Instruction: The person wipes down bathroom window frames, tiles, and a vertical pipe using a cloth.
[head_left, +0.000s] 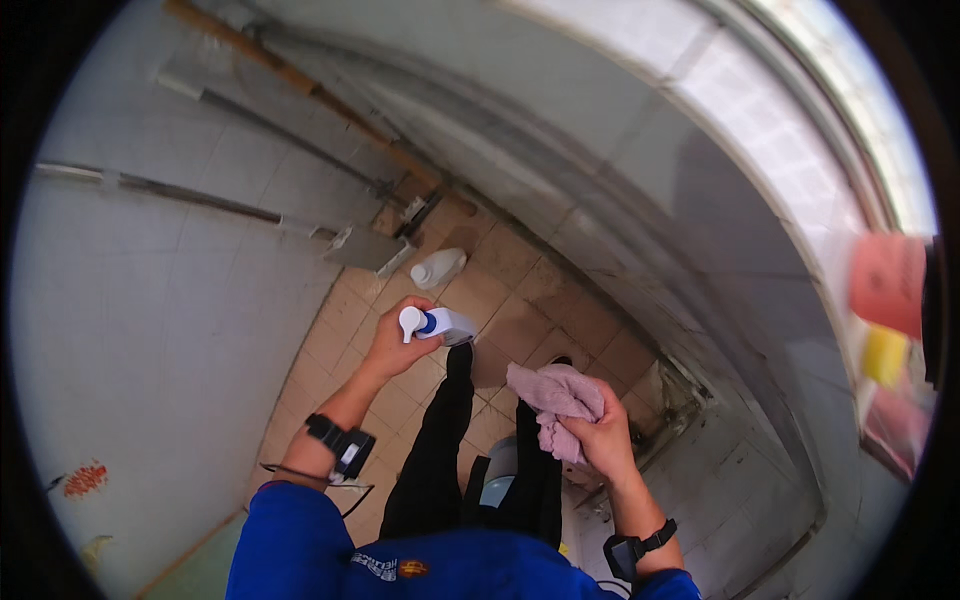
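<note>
A white pump bottle (453, 327) with a blue collar is gripped in my left hand (393, 339), its white pump head pointing toward me. In my right hand (611, 435) I hold a crumpled pink cloth (561, 401), bunched between thumb and fingers with one end sticking out to the left. The two hands are apart, both above the tiled floor (506, 319). Beyond the pump bottle, a translucent white jug (439, 268) with a white cap is on the floor. Part of my right foot is hidden behind the cloth.
A wooden pole (315, 88) and a long-handled tool (202, 196) lean at the upper left. Behind my legs is a bucket (501, 472). A tiled wall rises to the right, with a window ledge (757, 112) and a blurred red container (889, 285).
</note>
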